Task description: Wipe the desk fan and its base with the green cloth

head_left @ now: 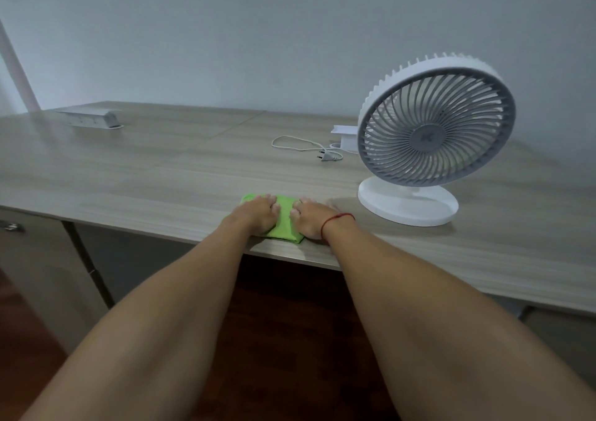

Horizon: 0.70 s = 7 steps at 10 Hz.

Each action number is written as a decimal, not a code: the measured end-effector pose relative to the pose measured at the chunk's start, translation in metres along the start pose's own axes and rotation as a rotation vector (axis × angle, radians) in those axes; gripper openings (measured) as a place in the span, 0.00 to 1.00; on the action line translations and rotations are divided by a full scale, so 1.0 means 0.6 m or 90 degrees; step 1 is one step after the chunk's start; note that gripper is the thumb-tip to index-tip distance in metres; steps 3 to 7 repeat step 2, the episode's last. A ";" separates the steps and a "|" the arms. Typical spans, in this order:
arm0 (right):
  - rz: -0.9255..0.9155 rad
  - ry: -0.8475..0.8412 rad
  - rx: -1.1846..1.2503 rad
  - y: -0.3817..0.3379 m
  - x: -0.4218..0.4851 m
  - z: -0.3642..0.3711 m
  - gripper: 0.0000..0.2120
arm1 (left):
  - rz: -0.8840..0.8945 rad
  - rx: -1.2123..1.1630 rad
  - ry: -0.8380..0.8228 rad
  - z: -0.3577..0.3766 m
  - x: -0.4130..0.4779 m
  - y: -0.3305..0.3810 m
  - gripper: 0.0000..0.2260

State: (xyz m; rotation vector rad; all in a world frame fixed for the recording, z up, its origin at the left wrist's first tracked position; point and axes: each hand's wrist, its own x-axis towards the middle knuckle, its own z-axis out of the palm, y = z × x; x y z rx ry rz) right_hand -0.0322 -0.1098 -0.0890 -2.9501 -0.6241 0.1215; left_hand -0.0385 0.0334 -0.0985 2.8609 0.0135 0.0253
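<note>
Both hands lie palm-down on the cloth (283,217) at the near edge of the desk (161,175): left hand (258,215) on its left part, right hand (311,219) on its right part, fingers curled onto the fabric. Neither has lifted it; whether either is pinching a fold cannot be told. A red string circles the right wrist.

Cloth: folded, flat, green, its near corner right at the desk edge. Fan (435,123): upright on its round white base (409,204), just right of the right hand, grille facing the camera. No contact with fan or base as yet; in my judgement, wiping has not begun.

Risks noted:
- Fan head is large over a small base. A firm push on the grille or rim could tip it backward or slide it along the smooth desk; one hand should steady the base.
- Cord (306,148) lies loose behind, plug (327,156) unconnected. Turning the fan could drag it.
- Narrow grille slats may snag fabric or fingertips.
- Cloth could slip off the edge if released carelessly.
</note>
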 end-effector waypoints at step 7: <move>0.022 0.095 0.065 0.034 -0.052 -0.028 0.21 | -0.001 -0.052 0.081 -0.029 -0.032 0.066 0.21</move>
